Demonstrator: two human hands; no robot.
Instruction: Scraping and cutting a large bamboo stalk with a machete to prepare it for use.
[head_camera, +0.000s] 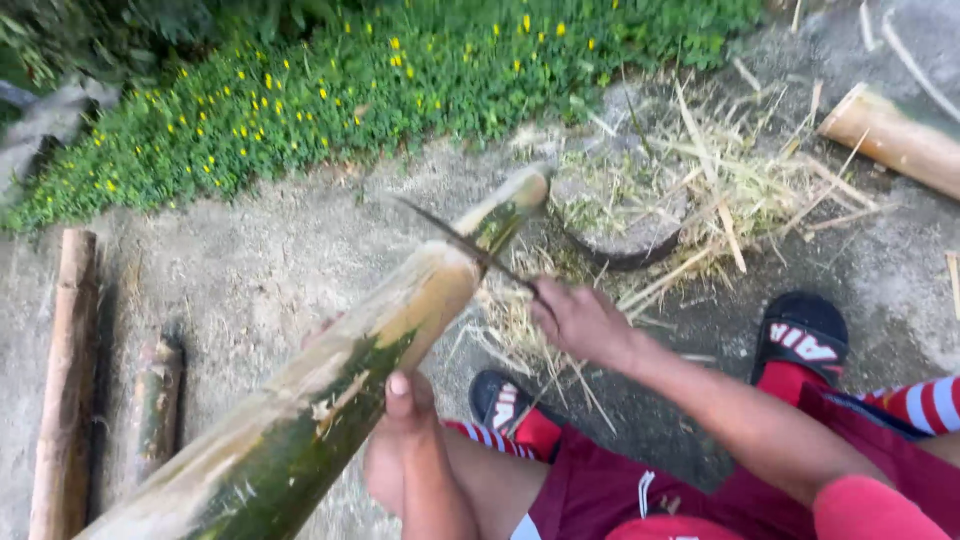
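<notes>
A thick green bamboo pole (330, 390) runs from the lower left up to the middle, partly stripped to pale wood near its far end. My left hand (405, 440) grips it from the side, thumb on top. My right hand (580, 320) holds the handle of a long thin knife (460, 240), whose blade lies across the pole's upper part. The handle itself is hidden in my fist.
Two short bamboo pieces (70, 370) lie on the concrete at left. Another cut pole (895, 135) lies at the upper right. A round stone (625, 225) with bamboo shavings sits ahead. My sandalled feet (805, 335) rest nearby. Green plants with yellow flowers (330, 80) border the far side.
</notes>
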